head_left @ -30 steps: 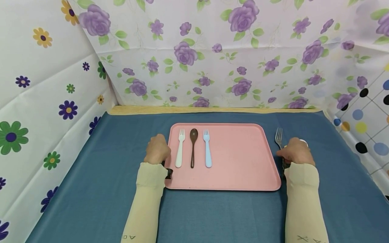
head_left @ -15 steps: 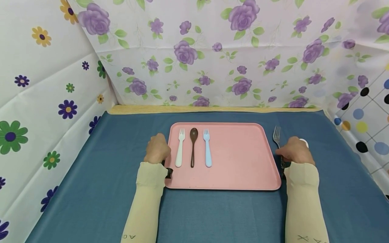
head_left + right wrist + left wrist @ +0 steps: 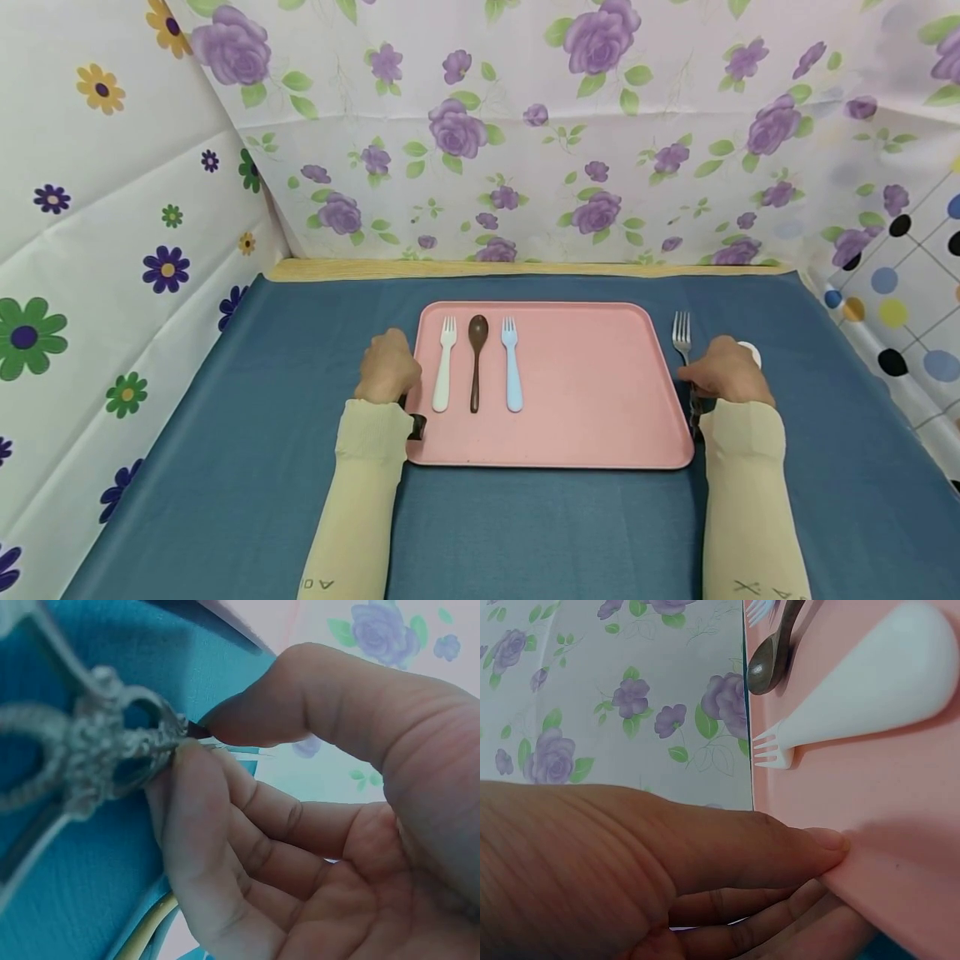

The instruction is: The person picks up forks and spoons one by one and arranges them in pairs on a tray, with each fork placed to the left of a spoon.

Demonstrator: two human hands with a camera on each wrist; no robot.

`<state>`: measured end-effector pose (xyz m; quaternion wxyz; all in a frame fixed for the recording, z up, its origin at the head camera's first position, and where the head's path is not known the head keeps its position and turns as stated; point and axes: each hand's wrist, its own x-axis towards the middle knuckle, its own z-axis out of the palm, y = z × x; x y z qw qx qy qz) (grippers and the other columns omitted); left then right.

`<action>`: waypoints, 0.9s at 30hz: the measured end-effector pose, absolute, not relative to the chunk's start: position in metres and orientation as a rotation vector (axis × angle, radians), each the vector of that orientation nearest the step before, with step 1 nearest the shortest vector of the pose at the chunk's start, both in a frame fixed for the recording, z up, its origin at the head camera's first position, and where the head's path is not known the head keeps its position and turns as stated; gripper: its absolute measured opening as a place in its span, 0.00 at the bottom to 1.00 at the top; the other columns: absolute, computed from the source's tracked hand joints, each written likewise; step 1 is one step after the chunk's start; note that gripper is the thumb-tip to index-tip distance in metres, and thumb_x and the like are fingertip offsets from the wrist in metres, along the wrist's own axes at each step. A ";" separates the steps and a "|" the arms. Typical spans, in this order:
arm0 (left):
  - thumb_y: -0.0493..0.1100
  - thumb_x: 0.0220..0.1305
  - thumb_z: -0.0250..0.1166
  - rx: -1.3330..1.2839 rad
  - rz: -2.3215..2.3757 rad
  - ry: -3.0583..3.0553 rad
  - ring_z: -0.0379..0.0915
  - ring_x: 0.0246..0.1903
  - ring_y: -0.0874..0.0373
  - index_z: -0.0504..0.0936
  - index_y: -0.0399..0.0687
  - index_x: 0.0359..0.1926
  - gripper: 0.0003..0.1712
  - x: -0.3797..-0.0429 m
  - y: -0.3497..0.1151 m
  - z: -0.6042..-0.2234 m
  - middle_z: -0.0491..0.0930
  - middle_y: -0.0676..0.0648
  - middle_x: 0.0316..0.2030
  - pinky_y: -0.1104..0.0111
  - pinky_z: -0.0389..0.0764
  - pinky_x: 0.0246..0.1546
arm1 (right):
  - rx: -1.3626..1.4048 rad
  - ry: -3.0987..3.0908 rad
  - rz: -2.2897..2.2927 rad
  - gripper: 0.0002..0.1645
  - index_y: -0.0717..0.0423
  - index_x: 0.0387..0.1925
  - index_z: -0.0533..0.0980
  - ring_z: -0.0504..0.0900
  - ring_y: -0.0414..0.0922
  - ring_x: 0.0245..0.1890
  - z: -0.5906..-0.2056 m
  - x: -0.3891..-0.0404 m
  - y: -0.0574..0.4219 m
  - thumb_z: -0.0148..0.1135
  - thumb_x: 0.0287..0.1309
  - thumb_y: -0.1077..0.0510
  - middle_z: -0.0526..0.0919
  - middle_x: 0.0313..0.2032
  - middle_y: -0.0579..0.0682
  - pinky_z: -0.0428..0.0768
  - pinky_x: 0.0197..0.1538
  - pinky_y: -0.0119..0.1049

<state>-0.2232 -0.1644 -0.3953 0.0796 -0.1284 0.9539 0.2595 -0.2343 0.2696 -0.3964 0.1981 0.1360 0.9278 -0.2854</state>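
My left hand (image 3: 389, 367) holds the left edge of the pink tray (image 3: 585, 383). In the left wrist view the thumb (image 3: 810, 844) presses on top of the rim, with the other fingers underneath. On the tray's left half lie a white fork (image 3: 444, 367), a dark brown spoon (image 3: 477, 358) and a light blue fork (image 3: 512, 367), side by side. Right of the tray, my right hand (image 3: 729, 371) pinches a metal fork (image 3: 681, 332) between thumb and forefinger. Its ornate openwork handle (image 3: 90, 750) shows in the right wrist view; the tines point away from me.
A small white rounded thing (image 3: 751, 353), mostly hidden, shows behind the right hand. A blue cloth (image 3: 547, 533) covers the table. Flowered sheets (image 3: 525, 150) rise at the back and left, a dotted sheet (image 3: 911, 308) at the right.
The metal fork has shifted slightly left and turned until its tines point nearly straight away from me. My right hand has moved slightly left with it. The left hand keeps its hold on the tray.
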 end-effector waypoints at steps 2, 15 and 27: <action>0.26 0.53 0.57 -0.381 0.771 2.857 0.68 0.20 0.49 0.76 0.33 0.30 0.04 -0.223 -0.164 -0.395 0.66 0.43 0.20 0.64 0.66 0.12 | 0.376 2.601 -0.796 0.19 0.71 0.36 0.75 0.76 0.49 0.19 -0.396 -0.234 0.269 0.61 0.59 0.54 0.76 0.18 0.56 0.74 0.24 0.40; 0.26 0.53 0.58 -0.395 0.740 2.851 0.70 0.23 0.47 0.77 0.34 0.31 0.04 -0.225 -0.164 -0.396 0.72 0.40 0.24 0.62 0.69 0.15 | 0.364 2.625 -0.786 0.19 0.69 0.32 0.77 0.76 0.49 0.20 -0.395 -0.237 0.268 0.60 0.59 0.52 0.78 0.19 0.57 0.73 0.24 0.40; 0.25 0.53 0.57 -0.360 0.744 2.867 0.68 0.19 0.49 0.76 0.34 0.27 0.04 -0.223 -0.164 -0.393 0.69 0.42 0.20 0.64 0.66 0.12 | 0.359 2.690 -0.747 0.21 0.70 0.32 0.77 0.77 0.50 0.23 -0.394 -0.240 0.260 0.63 0.58 0.51 0.81 0.26 0.61 0.73 0.25 0.40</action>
